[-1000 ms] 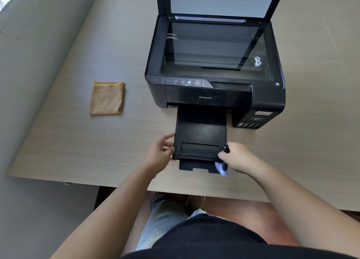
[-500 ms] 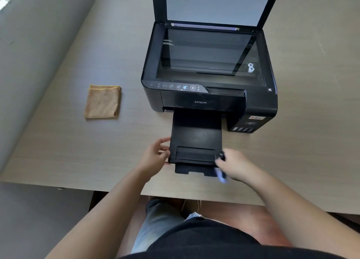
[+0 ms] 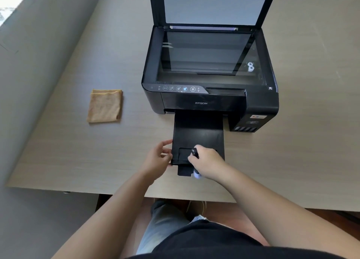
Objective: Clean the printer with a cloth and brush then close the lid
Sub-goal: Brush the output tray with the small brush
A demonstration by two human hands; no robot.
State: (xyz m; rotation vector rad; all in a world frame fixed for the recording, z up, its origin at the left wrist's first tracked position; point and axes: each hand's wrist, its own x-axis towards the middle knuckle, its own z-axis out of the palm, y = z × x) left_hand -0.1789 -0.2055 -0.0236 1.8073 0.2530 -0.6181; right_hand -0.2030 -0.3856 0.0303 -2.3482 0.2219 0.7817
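The right hand (image 3: 207,162) is closed around one small brush (image 3: 194,153), dark handle poking up past the thumb, pale bristle end at the front lip of the printer's output tray (image 3: 198,134). The left hand (image 3: 158,158) pinches that tray's left edge, thumb and fingers nearly together on it. One black printer (image 3: 210,101) sits on the table (image 3: 68,151), its lid (image 3: 212,5) raised upright behind the bare scanner glass (image 3: 206,56). One folded tan cloth (image 3: 105,106) lies well left of the printer, untouched.

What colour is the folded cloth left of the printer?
Orange-tan, with a brighter orange hem: the cloth, seen in the head view.
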